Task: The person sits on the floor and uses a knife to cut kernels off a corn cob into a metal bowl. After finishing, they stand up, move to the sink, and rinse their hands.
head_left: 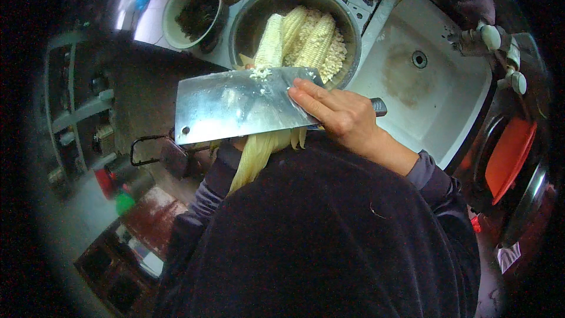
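Note:
My right hand (pixel 347 115) grips a wide cleaver (pixel 235 106) near its handle, two fingers lying along the blade. Bits of white corn stick to the metal. Under the blade runs a corn cob (pixel 269 44), its upper end reaching over a metal bowl (pixel 236 29) and its pale husk (pixel 257 156) hanging toward me. Most of my left hand (pixel 238 143) is hidden beneath the cleaver; it appears closed round the cob's lower part. Inside the bowl lie more corn cobs (pixel 316 41) on a heap of cut kernels (pixel 335 56).
Right of the bowl is a white sink (pixel 438 115) with a drain and taps (pixel 491 38). A pale bucket (pixel 170 20) with dark contents stands at the left. An orange-red object (pixel 511 159) sits at far right, and shelves (pixel 76 109) at far left.

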The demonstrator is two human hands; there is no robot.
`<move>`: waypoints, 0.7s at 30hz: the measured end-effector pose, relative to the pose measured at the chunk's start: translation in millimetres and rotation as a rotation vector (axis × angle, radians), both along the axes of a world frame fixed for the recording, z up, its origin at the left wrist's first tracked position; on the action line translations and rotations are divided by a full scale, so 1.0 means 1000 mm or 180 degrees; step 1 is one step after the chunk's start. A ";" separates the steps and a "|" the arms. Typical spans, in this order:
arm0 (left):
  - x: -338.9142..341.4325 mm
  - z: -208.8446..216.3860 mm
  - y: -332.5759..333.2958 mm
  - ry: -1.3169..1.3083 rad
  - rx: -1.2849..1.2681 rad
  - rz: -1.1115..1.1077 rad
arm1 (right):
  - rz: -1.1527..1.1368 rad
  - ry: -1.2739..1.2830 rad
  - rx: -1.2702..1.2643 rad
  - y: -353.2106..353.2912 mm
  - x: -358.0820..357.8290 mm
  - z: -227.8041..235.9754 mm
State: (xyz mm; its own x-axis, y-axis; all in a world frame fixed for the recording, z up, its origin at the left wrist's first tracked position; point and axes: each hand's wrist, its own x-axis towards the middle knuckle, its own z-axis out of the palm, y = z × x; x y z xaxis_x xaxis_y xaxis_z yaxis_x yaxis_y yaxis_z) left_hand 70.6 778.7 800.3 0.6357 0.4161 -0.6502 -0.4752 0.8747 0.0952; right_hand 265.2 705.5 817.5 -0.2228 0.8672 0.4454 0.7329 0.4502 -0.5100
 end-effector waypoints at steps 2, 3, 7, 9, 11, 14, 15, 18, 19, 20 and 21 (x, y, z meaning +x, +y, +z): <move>-0.002 0.002 -0.005 0.0072 0.0070 -0.0004 | -0.0063 -0.0067 -0.0035 0.001 -0.002 -0.006; -0.002 0.004 -0.005 0.0131 0.0117 -0.0007 | -0.0049 -0.0017 -0.0033 0.002 -0.003 -0.007; -0.004 0.003 -0.011 0.0268 0.0196 0.0042 | -0.0070 0.0074 -0.0028 0.004 -0.007 -0.016; -0.003 0.003 -0.013 0.0293 0.0238 0.0050 | -0.0074 0.0065 -0.0038 0.006 -0.010 -0.017; -0.003 0.003 -0.015 0.0340 0.0258 0.0061 | -0.0061 0.0074 -0.0101 0.007 -0.012 -0.014; -0.002 0.002 -0.018 0.0403 0.0293 0.0100 | -0.0085 0.0093 -0.0171 0.002 -0.011 -0.001; -0.003 0.001 -0.018 0.0413 0.0292 0.0102 | -0.0084 0.0079 -0.0153 0.002 -0.010 0.000; -0.002 0.000 -0.020 0.0436 0.0349 0.0140 | -0.0114 0.0026 -0.0107 0.002 -0.009 -0.001; 0.000 -0.001 -0.019 0.0444 0.0382 0.0160 | -0.0150 0.0018 -0.0091 0.003 -0.009 -0.007; 0.002 -0.001 -0.021 0.0453 0.0408 0.0174 | -0.0186 0.0012 -0.0075 0.004 -0.009 -0.012; 0.003 -0.002 -0.022 0.0513 0.0454 0.0218 | -0.0163 0.0020 -0.0012 0.005 -0.010 -0.016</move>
State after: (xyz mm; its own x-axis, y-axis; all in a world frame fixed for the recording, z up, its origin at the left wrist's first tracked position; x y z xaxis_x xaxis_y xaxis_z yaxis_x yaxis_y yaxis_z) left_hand 73.6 756.7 798.8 0.4953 0.5498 -0.6726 -0.5017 0.8131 0.2952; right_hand 255.5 710.3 801.7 -0.1753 0.8791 0.4433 0.7518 0.4102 -0.5163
